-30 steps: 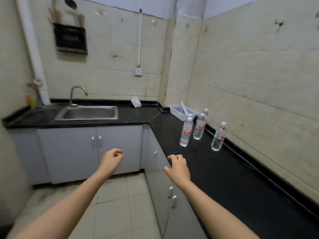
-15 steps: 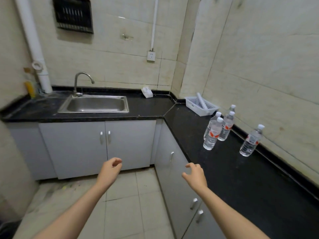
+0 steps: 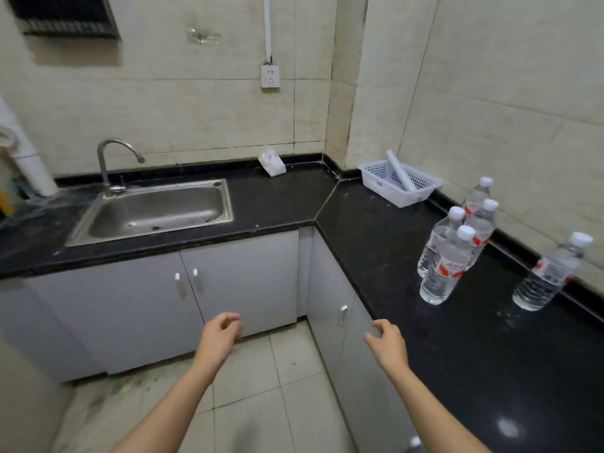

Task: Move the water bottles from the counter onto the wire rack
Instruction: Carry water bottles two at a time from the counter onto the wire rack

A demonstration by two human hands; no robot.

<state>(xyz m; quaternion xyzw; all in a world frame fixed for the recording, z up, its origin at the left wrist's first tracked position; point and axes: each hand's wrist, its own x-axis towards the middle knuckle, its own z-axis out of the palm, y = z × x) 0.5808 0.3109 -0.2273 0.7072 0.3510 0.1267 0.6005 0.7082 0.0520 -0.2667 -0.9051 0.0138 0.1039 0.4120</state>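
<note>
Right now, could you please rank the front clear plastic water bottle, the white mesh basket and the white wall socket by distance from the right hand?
1. Front clear plastic water bottle, on the counter beyond the right hand.
2. White mesh basket, in the far corner.
3. White wall socket, high up, farthest back.

We have moved closer to the table (image 3: pixel 376 243). The water bottles (image 3: pixel 444 269) now stand nearer, ahead and further right of our right hand's (image 3: pixel 387 343) fingers (image 3: pixel 379 325). Our left hand (image 3: pixel 217 338) has loosened slightly.
</note>
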